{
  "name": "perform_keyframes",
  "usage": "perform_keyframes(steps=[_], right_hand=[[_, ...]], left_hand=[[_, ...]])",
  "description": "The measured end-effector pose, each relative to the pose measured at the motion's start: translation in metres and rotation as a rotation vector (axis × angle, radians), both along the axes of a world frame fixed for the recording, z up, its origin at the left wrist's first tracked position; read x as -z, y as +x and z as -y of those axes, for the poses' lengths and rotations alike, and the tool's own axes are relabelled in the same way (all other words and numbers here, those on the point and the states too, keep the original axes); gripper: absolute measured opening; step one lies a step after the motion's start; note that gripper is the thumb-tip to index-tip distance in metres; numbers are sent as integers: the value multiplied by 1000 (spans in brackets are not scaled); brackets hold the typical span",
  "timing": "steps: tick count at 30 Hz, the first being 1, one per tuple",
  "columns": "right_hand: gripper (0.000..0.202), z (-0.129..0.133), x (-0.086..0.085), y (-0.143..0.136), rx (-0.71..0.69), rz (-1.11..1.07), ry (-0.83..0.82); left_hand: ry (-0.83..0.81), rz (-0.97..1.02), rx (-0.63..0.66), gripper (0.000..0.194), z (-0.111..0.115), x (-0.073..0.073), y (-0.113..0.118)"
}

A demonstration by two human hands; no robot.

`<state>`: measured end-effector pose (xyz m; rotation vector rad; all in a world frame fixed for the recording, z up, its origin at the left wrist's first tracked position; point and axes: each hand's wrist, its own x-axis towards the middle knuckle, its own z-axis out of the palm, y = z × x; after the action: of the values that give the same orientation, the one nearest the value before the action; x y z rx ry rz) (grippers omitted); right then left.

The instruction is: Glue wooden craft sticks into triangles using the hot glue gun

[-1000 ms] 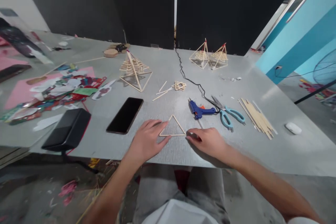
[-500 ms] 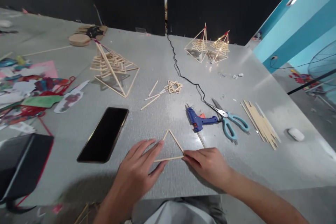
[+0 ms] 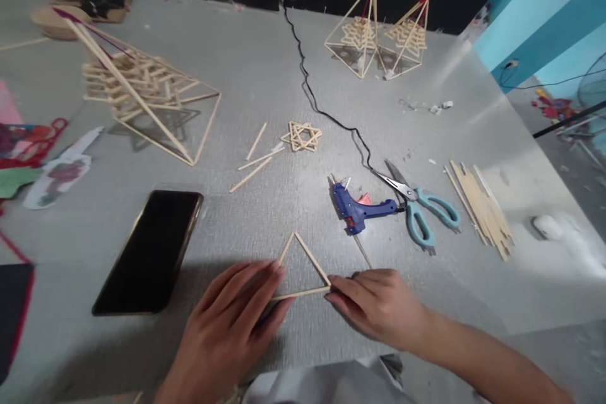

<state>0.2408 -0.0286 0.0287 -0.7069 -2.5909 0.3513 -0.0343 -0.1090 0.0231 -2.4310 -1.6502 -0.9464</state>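
The right hand [image 3: 379,303] pinches the right corner of a flat, pale wooden stick triangle [image 3: 312,259] between thumb and forefinger; the fingertips obscure the joint. The left hand [image 3: 231,315] covers the left corner, thumb at the base stick and fingers at the left side; whether it grips or only presses cannot be told. The triangle is located at the near edge of the grey table [image 3: 293,208], apex pointing away. Just beyond the right hand lies a blue plastic glue gun [image 3: 350,208], near blue-handled metal scissors [image 3: 411,196]. A black rectangular phone [image 3: 149,252] lies left of the triangle. A dark, red-edged object [image 3: 14,315] is cut off at the left border; a white rounded object [image 3: 548,227] at right is blurred.
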Motion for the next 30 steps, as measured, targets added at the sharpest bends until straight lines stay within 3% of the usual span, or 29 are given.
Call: perform_keyframes(steps=[9,18,23,30], right_hand=[[16,2,0,6,34,-24,-87],[18,0,-1,2,49,-122,-93],[39,-8,-5,7,-55,-59,69],[19,-14,-15,1,-129,-48,363]], left_hand=[[-40,11,-4,60,2,-2,-3],[-36,14,-22,62,2,0,-3],[-35,23,-9,59,2,-1,-3],[-24,18,-10,58,4,-3,-2]])
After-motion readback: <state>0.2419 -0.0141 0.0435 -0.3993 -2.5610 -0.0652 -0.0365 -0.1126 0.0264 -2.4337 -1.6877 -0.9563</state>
